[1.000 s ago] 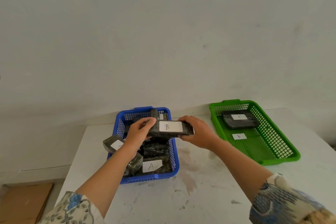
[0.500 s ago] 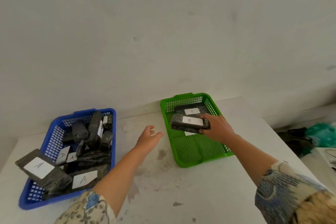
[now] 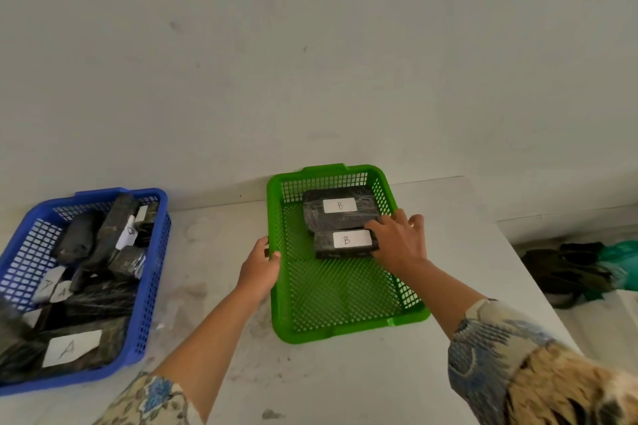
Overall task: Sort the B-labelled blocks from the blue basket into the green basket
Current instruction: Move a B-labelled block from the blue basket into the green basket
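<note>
Blue basket [image 3: 152,272], far left on the white surface [image 3: 345,379], filled with dark blocks, two labels reading A. Left hand [image 3: 259,269], centre, fingers curled over the left rim of the green basket [image 3: 345,331]. Inside that basket, at its far end, two B-labelled blocks: far block [image 3: 340,209] lying flat, near block [image 3: 345,243] touching it. Right hand [image 3: 400,245], fingers closed on the near block's right end, thumb on its top edge.
</note>
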